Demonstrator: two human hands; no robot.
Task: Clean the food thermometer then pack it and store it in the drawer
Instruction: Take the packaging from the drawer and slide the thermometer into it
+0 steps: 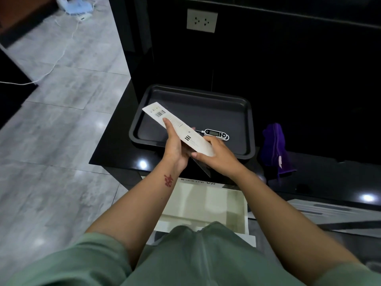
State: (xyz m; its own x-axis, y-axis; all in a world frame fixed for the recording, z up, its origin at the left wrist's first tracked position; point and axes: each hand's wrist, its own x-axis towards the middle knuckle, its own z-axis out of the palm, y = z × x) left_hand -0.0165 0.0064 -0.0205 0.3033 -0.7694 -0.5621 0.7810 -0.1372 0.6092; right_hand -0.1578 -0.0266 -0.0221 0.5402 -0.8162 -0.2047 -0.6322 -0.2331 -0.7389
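Observation:
A long white cardboard thermometer box [177, 125] with a barcode is held slanted over the near edge of a black baking tray [243, 108]. My left hand [174, 144] grips its middle from the left. My right hand [216, 156] holds its near end, where a dark flap sticks out below. The white food thermometer [216, 134] with a grey display lies flat in the tray just behind my right hand, its probe partly hidden by the box. Below my arms a white drawer [206, 205] stands pulled out.
The tray sits on a glossy black counter [115, 149]. A purple cloth [275, 149] lies crumpled on the counter to the right of the tray. A wall socket [202, 20] is on the dark back wall. Grey tiled floor is on the left.

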